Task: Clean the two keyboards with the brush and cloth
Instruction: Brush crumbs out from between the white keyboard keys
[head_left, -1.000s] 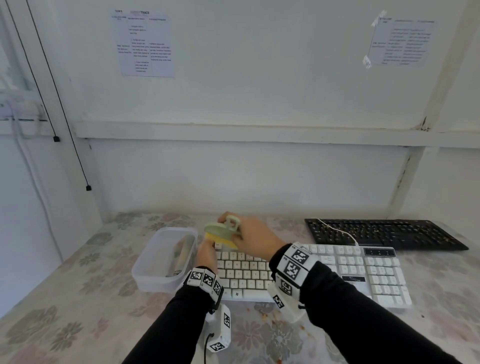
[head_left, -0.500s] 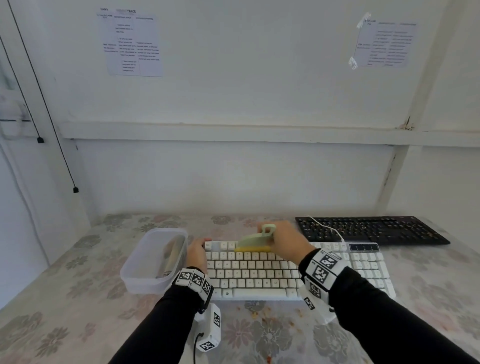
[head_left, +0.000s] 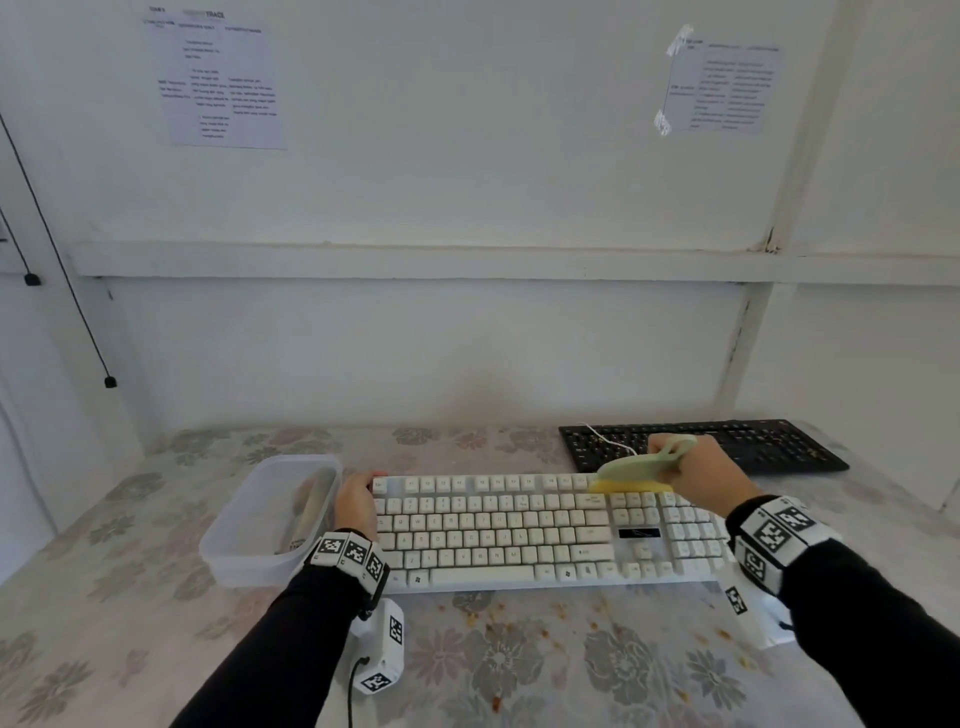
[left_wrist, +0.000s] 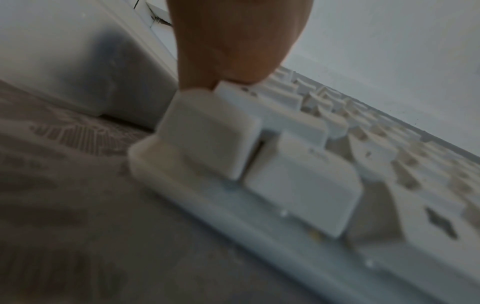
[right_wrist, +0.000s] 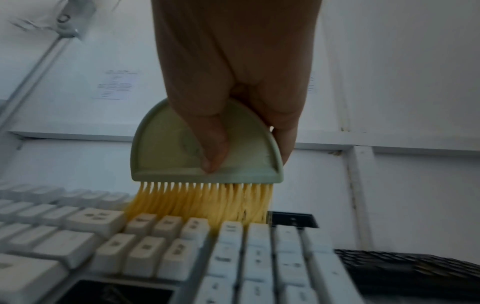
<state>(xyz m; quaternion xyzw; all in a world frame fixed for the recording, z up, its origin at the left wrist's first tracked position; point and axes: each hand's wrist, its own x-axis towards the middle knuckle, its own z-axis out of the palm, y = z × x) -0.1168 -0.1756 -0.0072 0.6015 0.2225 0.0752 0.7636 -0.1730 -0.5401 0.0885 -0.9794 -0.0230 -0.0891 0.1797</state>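
Currently the brush (head_left: 636, 465) is pinched by the right hand (head_left: 701, 475), thumb flat on its green back and fingers behind it, and its yellow bristles are set on the top key row of the white keyboard (head_left: 545, 530) toward that keyboard's right end. The left hand (head_left: 356, 501) is rested on the keyboard's left end, fingers laid over the corner keys; whether they curl round the edge cannot be told. Just beside that end, near the table's (head_left: 156, 649) left edge, a tub (head_left: 244, 551) is stood with something pale inside, possibly the cloth, though that cannot be confirmed. The black keyboard (head_left: 779, 447) is lain behind the right hand, toward the far right corner, apparently untouched. Crumbs (head_left: 561, 610) are scattered on the table along the white keyboard's front edge. Several risks are judged likely: crumbs could be flicked back onto the black keyboard if strokes are aimed away from the body; debris could be pushed deeper between keys if the bristles are pressed too hard; a keycap could be popped by a snagged stroke; and the keyboard could be slid into the tub if the left hand's hold is eased.
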